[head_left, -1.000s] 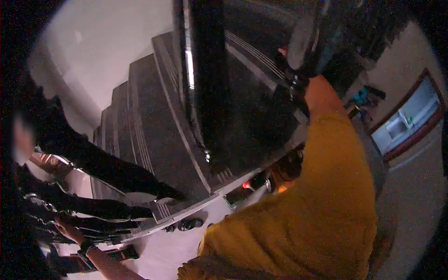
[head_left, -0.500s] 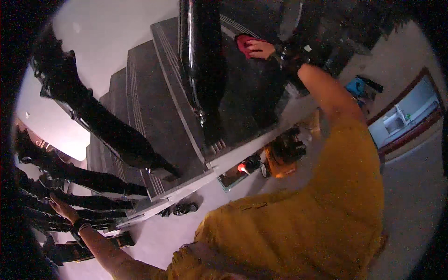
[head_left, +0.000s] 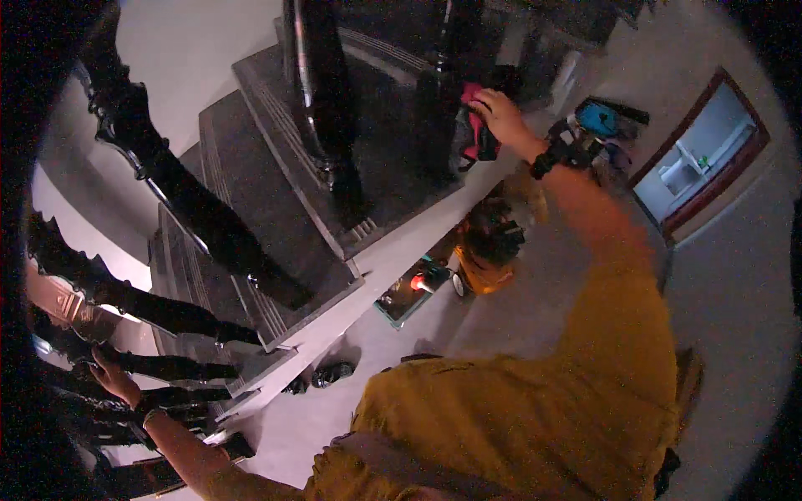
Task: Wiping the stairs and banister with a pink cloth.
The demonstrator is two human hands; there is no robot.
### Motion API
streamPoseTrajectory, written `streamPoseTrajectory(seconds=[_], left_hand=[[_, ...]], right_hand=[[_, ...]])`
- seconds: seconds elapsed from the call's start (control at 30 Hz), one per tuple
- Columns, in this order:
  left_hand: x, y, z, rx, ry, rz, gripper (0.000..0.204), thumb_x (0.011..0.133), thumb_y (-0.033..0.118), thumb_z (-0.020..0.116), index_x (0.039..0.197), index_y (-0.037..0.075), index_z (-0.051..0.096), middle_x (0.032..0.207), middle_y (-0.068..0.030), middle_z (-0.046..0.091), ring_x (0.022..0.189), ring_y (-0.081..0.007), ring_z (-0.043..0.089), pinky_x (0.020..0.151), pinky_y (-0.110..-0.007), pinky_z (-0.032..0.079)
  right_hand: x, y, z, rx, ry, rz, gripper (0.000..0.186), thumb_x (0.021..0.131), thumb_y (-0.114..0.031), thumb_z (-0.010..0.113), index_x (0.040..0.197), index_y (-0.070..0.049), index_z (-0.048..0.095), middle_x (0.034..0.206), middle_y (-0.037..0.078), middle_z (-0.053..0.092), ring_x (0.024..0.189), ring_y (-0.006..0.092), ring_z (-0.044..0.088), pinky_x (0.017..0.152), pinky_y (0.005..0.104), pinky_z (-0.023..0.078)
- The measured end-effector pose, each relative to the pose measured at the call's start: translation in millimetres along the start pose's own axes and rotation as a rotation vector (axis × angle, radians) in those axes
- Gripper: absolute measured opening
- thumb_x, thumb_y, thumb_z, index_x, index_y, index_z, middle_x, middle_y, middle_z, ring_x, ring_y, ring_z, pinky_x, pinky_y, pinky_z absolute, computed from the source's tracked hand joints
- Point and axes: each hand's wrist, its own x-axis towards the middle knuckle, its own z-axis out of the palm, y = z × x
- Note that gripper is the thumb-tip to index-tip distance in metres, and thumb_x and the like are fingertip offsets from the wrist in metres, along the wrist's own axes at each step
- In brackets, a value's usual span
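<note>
right hand [head_left: 499, 113] top centre, clutching red cloth [head_left: 474, 134] against dark post [head_left: 434, 100] | left hand [head_left: 113, 380] lower left, fingers spread on balusters [head_left: 167, 367] | grey floor [head_left: 735, 275] open right | stair tops cropped

Right arm extended up and away from the body, sleeve in mustard yellow, forearm bare, a dark band at the wrist. Right hand [head_left: 501, 115] curled, fingers pressed down and closed on a red cloth [head_left: 476, 134]. Left arm reaching out low to the person's left, forearm bare with a dark wristband; left hand [head_left: 113, 377] with fingers spread, resting against a dark baluster [head_left: 159, 367].
</note>
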Motion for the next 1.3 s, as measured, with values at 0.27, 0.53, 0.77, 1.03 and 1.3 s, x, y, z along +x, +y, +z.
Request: streamPoseTrajectory(seconds=[0.27, 0.53, 0.77, 1.03, 1.3], left_hand=[[-70, 70, 57, 0.409, 0.167, 0.036, 0.043, 0.089, 0.024, 0.043, 0.121, -0.004, 0.041, 0.125, -0.0164, 0.039, 0.111, -0.0274, 0.045, 0.095, -0.038, 0.036], [-171, 161, 185, 0.613, 0.183, -0.011, 0.034, 0.087, 0.02, 0.04, 0.113, 0.001, 0.053, 0.116, -0.0153, 0.052, 0.109, -0.0299, 0.047, 0.095, -0.039, 0.036], [-241, 216, 306, -0.192, 0.291, -0.55, 0.034, 0.087, 0.015, 0.045, 0.116, -0.002, 0.044, 0.111, -0.0129, 0.051, 0.104, -0.0197, 0.049, 0.094, -0.031, 0.036], [-280, 225, 326, -0.006, 0.318, -0.59, 0.03, 0.087, 0.017, 0.046, 0.113, 0.003, 0.048, 0.106, -0.0088, 0.054, 0.097, -0.0171, 0.051, 0.085, -0.028, 0.039], [-281, 207, 363, -0.341, 0.13, -0.675, 0.029, 0.088, 0.016, 0.048, 0.113, 0.002, 0.046, 0.105, -0.0085, 0.053, 0.095, -0.0145, 0.051, 0.083, -0.025, 0.041]], right_hand=[[-42, 16, -94, 0.049, -0.104, 0.629, 0.032, 0.082, -0.03, 0.055, 0.098, -0.002, 0.058, 0.098, 0.013, 0.058, 0.092, 0.0275, 0.055, 0.077, 0.0327, 0.042], [34, 213, -102, 0.758, 0.415, 0.55, 0.037, 0.086, -0.032, 0.049, 0.112, -0.005, 0.052, 0.103, 0.005, 0.058, 0.092, 0.0182, 0.055, 0.079, 0.0311, 0.043], [101, 300, 28, 0.312, -0.218, 0.08, 0.034, 0.087, -0.025, 0.046, 0.116, -0.005, 0.048, 0.109, 0.007, 0.055, 0.094, 0.0221, 0.054, 0.082, 0.0341, 0.042], [86, 314, 56, -0.153, -0.277, -0.073, 0.034, 0.087, -0.023, 0.045, 0.116, -0.004, 0.047, 0.111, 0.009, 0.054, 0.096, 0.0245, 0.053, 0.084, 0.0351, 0.041], [31, 221, -33, -0.12, -0.53, 0.148, 0.035, 0.085, -0.017, 0.043, 0.117, -0.002, 0.045, 0.117, 0.012, 0.049, 0.106, 0.029, 0.047, 0.091, 0.0351, 0.036]])
